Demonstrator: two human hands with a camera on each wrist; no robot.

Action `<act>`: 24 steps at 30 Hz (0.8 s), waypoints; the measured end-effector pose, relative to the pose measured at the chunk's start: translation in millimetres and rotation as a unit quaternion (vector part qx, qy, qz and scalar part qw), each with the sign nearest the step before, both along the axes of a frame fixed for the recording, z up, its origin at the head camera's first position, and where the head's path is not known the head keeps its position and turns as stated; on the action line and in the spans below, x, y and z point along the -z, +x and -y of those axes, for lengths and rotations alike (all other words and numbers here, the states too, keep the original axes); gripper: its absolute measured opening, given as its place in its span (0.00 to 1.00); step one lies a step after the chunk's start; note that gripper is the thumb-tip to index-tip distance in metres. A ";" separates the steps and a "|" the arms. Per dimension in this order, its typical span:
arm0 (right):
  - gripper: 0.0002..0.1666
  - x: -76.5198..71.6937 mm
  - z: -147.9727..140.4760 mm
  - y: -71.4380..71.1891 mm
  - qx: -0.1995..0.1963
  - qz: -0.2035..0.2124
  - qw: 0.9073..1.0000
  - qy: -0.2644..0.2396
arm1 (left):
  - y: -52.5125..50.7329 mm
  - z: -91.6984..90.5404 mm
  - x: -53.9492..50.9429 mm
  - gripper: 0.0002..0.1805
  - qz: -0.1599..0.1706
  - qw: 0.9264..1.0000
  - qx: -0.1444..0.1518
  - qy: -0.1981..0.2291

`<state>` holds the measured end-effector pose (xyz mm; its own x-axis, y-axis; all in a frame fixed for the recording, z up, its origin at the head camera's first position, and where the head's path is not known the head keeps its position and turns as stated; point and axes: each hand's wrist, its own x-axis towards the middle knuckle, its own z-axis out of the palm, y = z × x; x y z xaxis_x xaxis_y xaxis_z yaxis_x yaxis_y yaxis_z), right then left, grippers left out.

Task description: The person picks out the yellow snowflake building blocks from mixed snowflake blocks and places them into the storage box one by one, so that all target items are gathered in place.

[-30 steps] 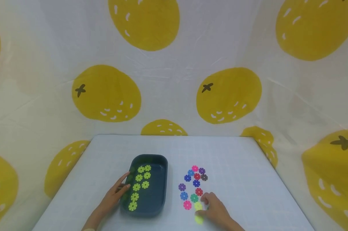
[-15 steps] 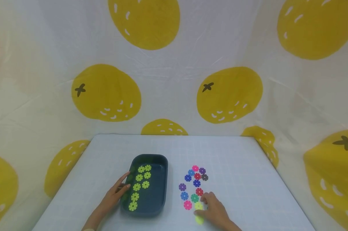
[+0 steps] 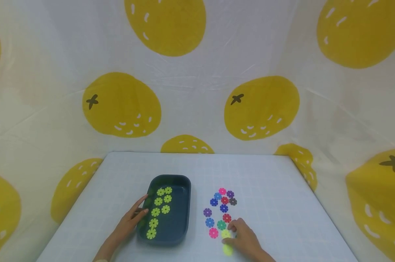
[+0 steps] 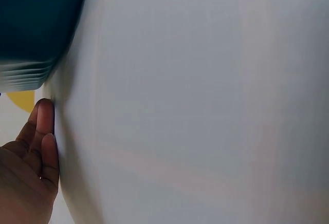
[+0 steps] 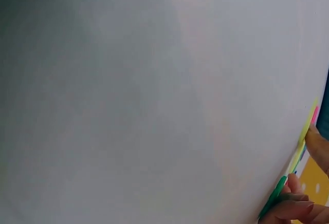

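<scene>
In the head view a dark rectangular tray (image 3: 179, 233) holds several yellow-green notched flower discs (image 3: 155, 211). My left hand (image 3: 128, 220) rests at its left rim with fingers extended; in the left wrist view the fingers (image 4: 46, 118) lie relaxed below the tray's side. To the right of the tray, my right hand (image 3: 244, 238) has thumb and forefinger at opposite edges of a yellow-green flower disc (image 3: 226, 234), pinching it at the tabletop. Another yellow-green disc (image 3: 227, 250) lies just nearer, below the thumb. A green disc (image 5: 272, 198) shows beside the fingers in the right wrist view.
Beyond the right hand lie several loose flower discs, among them a green one (image 3: 221, 225), a red one (image 3: 227, 218), a pink one (image 3: 213, 233) and a black one (image 3: 232, 201). A pale cloth (image 3: 266, 189) covers the table. A fruit-printed curtain (image 3: 191, 91) hangs around it.
Hardly anything differs. The view shifts slightly, while both hands stay at the same places on the tray and at the yellow-green disc.
</scene>
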<state>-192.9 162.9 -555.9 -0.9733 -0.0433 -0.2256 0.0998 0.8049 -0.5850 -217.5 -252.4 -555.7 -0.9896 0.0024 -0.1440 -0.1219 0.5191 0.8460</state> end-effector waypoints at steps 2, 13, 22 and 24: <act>0.26 1.5 -1.8 -1.2 -0.007 -0.002 1.000 -0.002 | 0.3 0.1 -0.7 0.34 -0.001 1.000 0.001 -0.001; 0.26 -0.8 -6.6 -6.3 -0.043 0.002 0.999 -0.007 | 0.3 -0.6 -2.9 0.34 0.008 1.000 -0.001 -0.008; 0.19 -3.4 -5.9 -6.0 -0.050 -0.001 0.999 -0.007 | -0.2 -0.1 -1.5 0.34 0.006 1.000 -0.001 -0.003; 0.19 -3.4 -6.0 -5.4 -0.047 -0.003 0.999 -0.007 | -0.7 -0.1 -0.4 0.34 0.005 1.000 -0.001 -0.004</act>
